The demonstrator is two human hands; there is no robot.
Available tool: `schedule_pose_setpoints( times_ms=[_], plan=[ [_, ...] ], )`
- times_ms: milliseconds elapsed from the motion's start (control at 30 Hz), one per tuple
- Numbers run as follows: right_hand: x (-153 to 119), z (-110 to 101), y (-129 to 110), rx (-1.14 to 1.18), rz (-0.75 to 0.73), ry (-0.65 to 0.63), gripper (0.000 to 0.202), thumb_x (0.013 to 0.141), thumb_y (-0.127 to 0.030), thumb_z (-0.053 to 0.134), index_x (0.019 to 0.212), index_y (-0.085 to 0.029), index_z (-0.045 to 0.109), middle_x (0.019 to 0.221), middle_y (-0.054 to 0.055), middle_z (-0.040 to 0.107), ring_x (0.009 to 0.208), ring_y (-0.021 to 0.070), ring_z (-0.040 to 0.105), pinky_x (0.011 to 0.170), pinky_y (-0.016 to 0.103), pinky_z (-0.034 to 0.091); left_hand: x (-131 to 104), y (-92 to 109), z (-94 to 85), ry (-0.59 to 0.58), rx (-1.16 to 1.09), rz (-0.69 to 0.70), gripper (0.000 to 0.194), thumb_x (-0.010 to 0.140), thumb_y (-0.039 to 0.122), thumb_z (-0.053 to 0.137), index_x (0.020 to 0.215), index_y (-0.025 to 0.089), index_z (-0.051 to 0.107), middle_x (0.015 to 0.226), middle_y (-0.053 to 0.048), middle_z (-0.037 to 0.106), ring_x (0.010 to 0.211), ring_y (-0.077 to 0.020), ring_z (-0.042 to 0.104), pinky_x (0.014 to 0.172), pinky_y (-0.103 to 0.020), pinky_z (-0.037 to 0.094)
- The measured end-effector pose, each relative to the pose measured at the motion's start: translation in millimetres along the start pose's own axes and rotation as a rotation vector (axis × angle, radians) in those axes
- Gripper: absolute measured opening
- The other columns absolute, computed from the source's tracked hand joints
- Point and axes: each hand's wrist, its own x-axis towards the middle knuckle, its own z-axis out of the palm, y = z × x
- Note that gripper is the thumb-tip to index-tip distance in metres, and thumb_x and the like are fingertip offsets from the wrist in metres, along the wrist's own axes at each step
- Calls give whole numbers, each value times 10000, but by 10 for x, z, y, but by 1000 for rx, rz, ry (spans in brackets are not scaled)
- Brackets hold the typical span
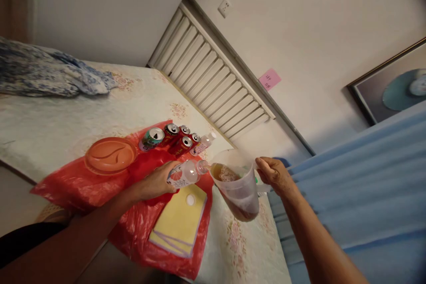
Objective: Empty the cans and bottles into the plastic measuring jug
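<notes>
Floral tablecloth (256,250) is spreading beneath a plastic pitcher (238,197), right hand (274,175) gripping it, left hand (160,182) clutching a drink bottle (183,174) at its rim.

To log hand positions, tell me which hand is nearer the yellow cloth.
Left. The left hand, holding the bottle, is close by the yellow cloth; the right hand, gripping the jug, is farther off to the right.

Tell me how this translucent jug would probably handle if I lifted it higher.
The jug probably feels heavy for its thin-looking walls, given the brown liquid inside. Its open top suggests it could slosh if jerked. With the right hand on the side handle, its weight may pull it into a tilt.
</notes>
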Motion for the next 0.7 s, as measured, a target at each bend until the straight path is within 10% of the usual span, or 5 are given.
schedule_pose_setpoints(
  times_ms=[700],
  plan=[
    [9,-23,-63,-110,-31,-18,466,819,-590,527,565,-214,421,497,-60,313,462,81,254,420,222,208,21,-90,12,-10,-5,9,731,600,206,706,1302,222,501,1252,-80,640,1102,-274,635,906,-324,501]
  ],
)
